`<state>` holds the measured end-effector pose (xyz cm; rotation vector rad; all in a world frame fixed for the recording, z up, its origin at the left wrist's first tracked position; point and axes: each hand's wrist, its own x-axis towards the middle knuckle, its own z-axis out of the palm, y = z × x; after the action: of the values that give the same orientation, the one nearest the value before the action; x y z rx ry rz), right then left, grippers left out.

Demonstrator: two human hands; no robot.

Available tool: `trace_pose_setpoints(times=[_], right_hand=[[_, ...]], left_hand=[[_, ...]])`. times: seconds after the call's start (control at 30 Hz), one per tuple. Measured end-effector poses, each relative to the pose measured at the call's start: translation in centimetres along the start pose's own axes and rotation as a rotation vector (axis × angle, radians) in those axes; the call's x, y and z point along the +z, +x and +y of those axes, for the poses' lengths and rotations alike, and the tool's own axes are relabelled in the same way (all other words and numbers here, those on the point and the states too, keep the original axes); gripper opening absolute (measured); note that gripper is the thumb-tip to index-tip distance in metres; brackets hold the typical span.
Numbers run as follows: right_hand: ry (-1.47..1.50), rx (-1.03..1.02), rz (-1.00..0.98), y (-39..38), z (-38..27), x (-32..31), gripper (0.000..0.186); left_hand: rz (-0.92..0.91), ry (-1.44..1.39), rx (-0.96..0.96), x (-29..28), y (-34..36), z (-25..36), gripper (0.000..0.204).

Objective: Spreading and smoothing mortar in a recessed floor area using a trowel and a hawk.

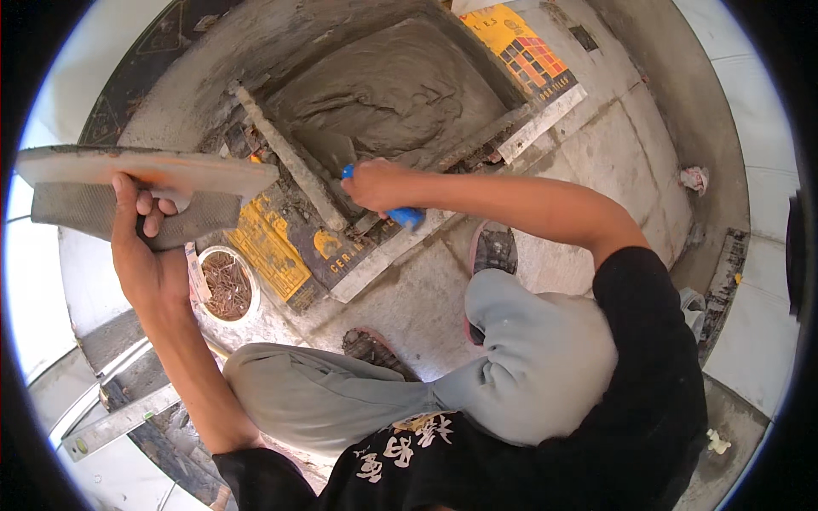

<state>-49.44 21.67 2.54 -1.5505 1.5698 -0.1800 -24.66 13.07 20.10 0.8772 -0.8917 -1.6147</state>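
Observation:
My left hand [146, 230], raised at the left, is closed on a tile [77, 204], a long flat piece with a pale upper band and a finely ribbed grey face. A gap shows in it beside my curled fingers. My right hand [379, 186] grips the blue handle of a trowel [407, 218]. The trowel's blade, smeared with grey, reaches into the near left corner of a mixing trough. Wet grey mortar [388, 94] with swirled ridges lies in that trough [294, 157], whose rim is crusted.
Yellow and black printed cardboard [277, 247] lies around the trough. Left of my knees stands a white tub [228, 285] holding small brownish pieces. A spirit level [119, 423] lies at the lower left. Crumpled wrapping [694, 179] sits on the right, near the curved wall.

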Motion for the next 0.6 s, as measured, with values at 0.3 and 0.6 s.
trace_pose_setpoints(times=[0.3, 0.6], right_hand=[[-0.480, -0.008, -0.037, 0.4, 4.9, -3.3, 0.017], [-0.521, 0.136, 0.320, -6.4, 4.3, -7.6, 0.032]], left_hand=[[0.118, -0.029, 0.010, 0.5, 0.0, -0.1, 0.015], [0.100, -0.073, 0.078, -1.2, -0.9, 1.9, 0.015]])
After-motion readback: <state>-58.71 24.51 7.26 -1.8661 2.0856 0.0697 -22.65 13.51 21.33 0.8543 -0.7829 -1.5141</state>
